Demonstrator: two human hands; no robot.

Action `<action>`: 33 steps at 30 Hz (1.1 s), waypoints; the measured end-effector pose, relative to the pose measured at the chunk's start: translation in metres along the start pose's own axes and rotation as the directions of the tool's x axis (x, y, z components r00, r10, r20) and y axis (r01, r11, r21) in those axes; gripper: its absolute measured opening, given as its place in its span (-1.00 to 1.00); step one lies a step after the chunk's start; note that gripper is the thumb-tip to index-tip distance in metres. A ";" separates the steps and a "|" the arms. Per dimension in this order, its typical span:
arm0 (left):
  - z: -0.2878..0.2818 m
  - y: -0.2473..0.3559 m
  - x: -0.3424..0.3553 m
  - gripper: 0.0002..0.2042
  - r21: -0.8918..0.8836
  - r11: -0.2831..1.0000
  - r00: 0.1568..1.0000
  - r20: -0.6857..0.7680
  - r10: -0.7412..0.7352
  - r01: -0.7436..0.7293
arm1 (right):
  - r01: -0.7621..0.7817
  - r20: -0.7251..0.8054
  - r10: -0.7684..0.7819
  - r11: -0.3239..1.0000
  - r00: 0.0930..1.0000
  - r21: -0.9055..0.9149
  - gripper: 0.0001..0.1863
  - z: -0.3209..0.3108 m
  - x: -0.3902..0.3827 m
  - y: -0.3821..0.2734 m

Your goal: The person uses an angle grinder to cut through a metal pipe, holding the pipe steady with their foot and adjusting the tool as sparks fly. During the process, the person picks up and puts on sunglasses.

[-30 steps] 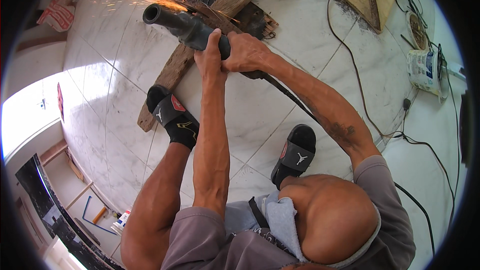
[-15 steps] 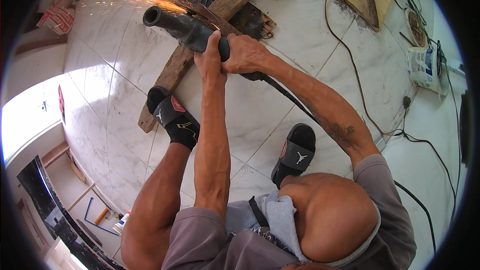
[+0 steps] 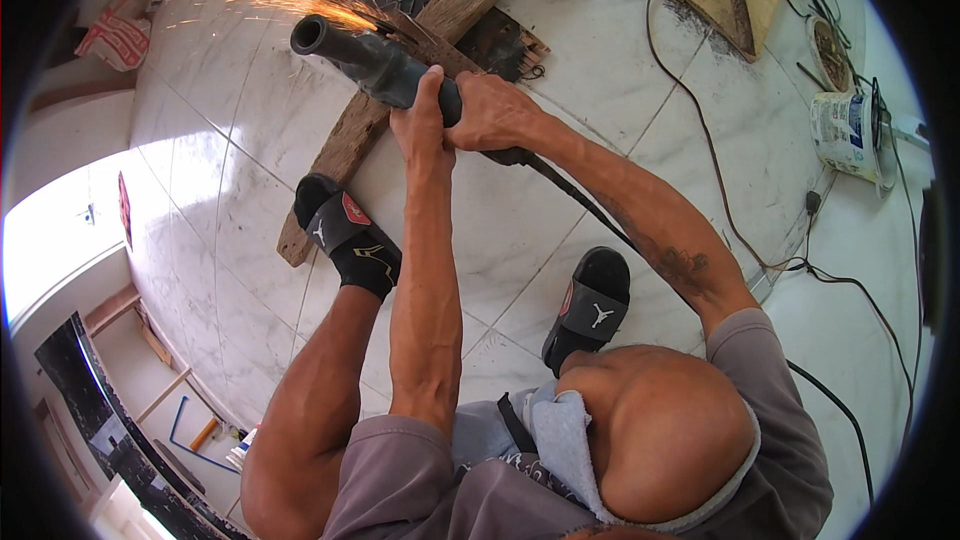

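Across the beam (image 3: 350, 143), around mid-length, you've got the grinder (image 3: 395, 70) grasped two-handed: left hand (image 3: 422, 118) wrapped round the body, thumb up top; right hand (image 3: 492, 108) closed over the rear, just beside it. Probably held that way to resist kick and keep the tool steady. Bar (image 3: 435, 43) lies on the beam just beyond the grinder; beam likely serves as a prop to keep it off the floor (image 3: 510, 240). Disc is hidden behind the tool body, so can't tell exact contact. Sparks (image 3: 332, 8) fly out left of the beam, away from your legs; likely the reason for that tool angle. Left slide (image 3: 335, 212) overlaps the beam's near end, probably pinning it. Right slide (image 3: 592, 308) is right of the beam, likely for balance.

Around you: bag (image 3: 115, 38) well left of the beam, near the spark line, worth minding. Cord (image 3: 570, 187) leaves the grinder right of the beam and passes beneath your right forearm; snag risk. Lead (image 3: 692, 92) snakes further right. Board (image 3: 495, 37) under the beam's far half, crowding the work. Bucket (image 3: 843, 140) well right of the beam.
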State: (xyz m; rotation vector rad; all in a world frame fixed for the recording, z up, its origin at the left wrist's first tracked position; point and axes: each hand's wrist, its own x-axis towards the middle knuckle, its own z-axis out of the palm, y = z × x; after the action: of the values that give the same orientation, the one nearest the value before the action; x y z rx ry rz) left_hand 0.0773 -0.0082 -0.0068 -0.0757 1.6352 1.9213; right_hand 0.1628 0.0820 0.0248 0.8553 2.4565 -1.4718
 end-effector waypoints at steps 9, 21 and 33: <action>0.000 -0.002 -0.002 -0.60 0.026 1.000 1.000 0.007 -0.006 0.005 | -0.010 0.015 0.010 1.000 1.000 -0.010 -0.37 -0.002 -0.004 0.001; 0.001 -0.002 -0.005 -0.60 0.036 0.999 1.000 -0.004 0.013 -0.012 | -0.026 0.045 0.028 0.999 0.999 -0.031 -0.32 -0.001 -0.004 0.002; -0.001 -0.007 -0.006 -0.63 0.038 0.999 1.000 -0.002 0.013 -0.013 | -0.003 0.019 0.004 1.000 1.000 -0.006 -0.36 0.002 -0.009 0.006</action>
State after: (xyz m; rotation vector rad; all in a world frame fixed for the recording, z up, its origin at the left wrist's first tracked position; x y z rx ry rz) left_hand 0.0853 -0.0110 -0.0101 -0.0517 1.6765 1.9000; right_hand 0.1731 0.0788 0.0231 0.8405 2.4436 -1.4638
